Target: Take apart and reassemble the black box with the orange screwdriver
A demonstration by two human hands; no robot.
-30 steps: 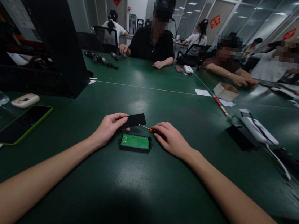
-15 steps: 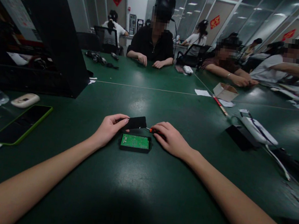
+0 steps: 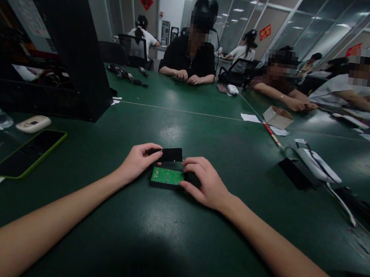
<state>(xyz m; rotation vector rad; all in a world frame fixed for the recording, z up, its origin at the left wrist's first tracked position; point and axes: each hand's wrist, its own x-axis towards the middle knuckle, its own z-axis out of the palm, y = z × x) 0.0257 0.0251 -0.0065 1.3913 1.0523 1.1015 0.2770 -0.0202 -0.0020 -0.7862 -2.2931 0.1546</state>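
Note:
My left hand [image 3: 140,162] is closed, pinching a flat black cover [image 3: 171,155] between thumb and fingers, tilted just above and behind a small open black case [image 3: 165,186]. A green circuit board [image 3: 167,175] lies inside the case, which rests on the table. My right hand [image 3: 207,182] is at the case's right end, thumb and fingers apart around that end. Its thumb is at the front right corner, and its fingertips are near the cover's right edge. Whether they touch is unclear. The screwdriver cannot be made out now.
A large black computer case [image 3: 58,42] stands at left, near a phone with a green edge [image 3: 30,153] and a cream oval case [image 3: 34,124]. To the right lie a white device with a cable [image 3: 320,164] and a small box [image 3: 278,117]. Other people sit across the green table [image 3: 159,234].
My right hand has left the red-and-black screwdriver it held and opened around the case's right end. My left hand still holds the cover. The view has shifted slightly.

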